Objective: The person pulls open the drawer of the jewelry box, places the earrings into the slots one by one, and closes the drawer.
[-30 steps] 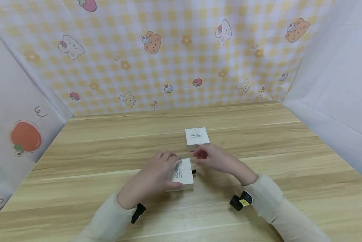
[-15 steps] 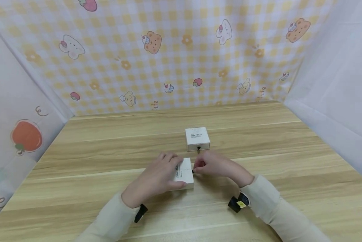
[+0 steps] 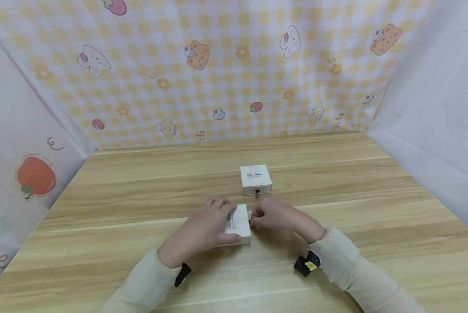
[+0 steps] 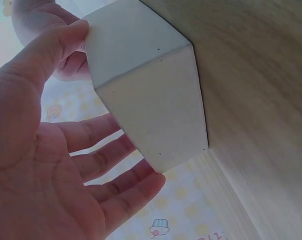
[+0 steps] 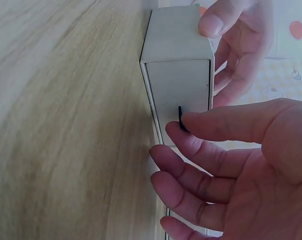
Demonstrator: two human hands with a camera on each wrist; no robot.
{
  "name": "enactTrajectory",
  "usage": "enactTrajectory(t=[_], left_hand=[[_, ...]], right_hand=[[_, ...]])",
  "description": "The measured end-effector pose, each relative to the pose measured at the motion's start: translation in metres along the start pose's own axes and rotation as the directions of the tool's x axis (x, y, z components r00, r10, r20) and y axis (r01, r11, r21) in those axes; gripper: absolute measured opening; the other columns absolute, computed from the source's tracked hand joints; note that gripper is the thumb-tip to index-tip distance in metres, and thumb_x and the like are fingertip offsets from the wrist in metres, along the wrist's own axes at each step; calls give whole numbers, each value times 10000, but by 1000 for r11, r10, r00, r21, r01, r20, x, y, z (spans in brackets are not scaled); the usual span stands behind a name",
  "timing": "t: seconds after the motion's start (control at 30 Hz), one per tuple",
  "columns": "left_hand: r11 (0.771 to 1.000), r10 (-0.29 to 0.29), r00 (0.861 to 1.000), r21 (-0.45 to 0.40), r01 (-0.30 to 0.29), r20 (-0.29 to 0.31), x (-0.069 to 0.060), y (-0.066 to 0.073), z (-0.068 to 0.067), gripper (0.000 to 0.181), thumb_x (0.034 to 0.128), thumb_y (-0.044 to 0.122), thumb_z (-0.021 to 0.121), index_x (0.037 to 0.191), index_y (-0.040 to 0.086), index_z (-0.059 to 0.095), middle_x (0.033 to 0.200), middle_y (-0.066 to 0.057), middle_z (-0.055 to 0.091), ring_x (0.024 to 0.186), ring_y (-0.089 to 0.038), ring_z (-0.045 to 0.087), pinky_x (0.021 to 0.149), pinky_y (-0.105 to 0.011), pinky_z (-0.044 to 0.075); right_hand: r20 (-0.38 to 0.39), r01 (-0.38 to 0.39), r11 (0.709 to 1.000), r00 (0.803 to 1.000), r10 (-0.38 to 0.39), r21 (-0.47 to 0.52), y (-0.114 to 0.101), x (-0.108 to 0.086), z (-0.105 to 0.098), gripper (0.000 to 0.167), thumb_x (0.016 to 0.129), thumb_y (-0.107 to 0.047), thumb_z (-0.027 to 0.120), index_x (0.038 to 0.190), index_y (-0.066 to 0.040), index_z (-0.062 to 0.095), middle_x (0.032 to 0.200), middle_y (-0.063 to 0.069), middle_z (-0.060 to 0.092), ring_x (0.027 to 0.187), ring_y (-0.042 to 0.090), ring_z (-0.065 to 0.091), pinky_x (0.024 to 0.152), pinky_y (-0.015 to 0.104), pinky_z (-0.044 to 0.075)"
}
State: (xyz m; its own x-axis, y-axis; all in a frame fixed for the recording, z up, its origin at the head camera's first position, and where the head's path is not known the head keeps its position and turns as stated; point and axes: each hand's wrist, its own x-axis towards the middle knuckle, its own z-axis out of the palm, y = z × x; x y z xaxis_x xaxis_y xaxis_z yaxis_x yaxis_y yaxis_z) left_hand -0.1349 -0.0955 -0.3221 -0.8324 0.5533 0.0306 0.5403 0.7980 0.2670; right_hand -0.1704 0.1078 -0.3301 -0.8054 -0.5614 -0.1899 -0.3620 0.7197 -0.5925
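Note:
A small white drawer box (image 3: 240, 224) with black lettering on top lies flat on the wooden table. My left hand (image 3: 200, 232) holds it from the left, thumb on the near side and fingertips over the far side; the left wrist view shows the palm apart from the box's plain back. From the drawer's front sticks a short black pull tab (image 5: 180, 118). Thumb and index finger of my right hand (image 3: 282, 215) pinch that tab, the other fingers loosely bent. In the right wrist view the drawer front (image 5: 178, 85) sits flush within its sleeve.
Behind the hands stands a second white drawer box (image 3: 255, 176), its black tab (image 3: 257, 191) facing me. A yellow checked cloth (image 3: 234, 78) hangs along the table's back edge. White cloths hang at both sides.
My right hand has moved slightly down and left to the black tab and now pinches it. The left hand has shifted slightly right on the box.

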Motion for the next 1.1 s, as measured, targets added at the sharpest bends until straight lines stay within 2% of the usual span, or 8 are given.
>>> enactTrajectory(t=[0.23,1.1], left_hand=[[1000,-6,1000,2,6,-7,1,0,2,722,748,480,721,1274,20,537,1233,-105,538,1090,-257,495,928,-400,434],[1000,-13,1000,3,13,2,1,-1,4,739,750,494,712,1291,28,523,1262,-106,523,1136,-269,483,973,-412,417]], right_hand=[[-1,-1,1000,1000,1,-19,3,0,0,134,868,-116,611,744,-85,651,640,-54,511,583,68,440,530,188,354],[54,-25,998,998,28,-60,8,-4,-10,159,864,-94,603,710,-65,629,624,-59,466,574,69,413,534,194,338]])
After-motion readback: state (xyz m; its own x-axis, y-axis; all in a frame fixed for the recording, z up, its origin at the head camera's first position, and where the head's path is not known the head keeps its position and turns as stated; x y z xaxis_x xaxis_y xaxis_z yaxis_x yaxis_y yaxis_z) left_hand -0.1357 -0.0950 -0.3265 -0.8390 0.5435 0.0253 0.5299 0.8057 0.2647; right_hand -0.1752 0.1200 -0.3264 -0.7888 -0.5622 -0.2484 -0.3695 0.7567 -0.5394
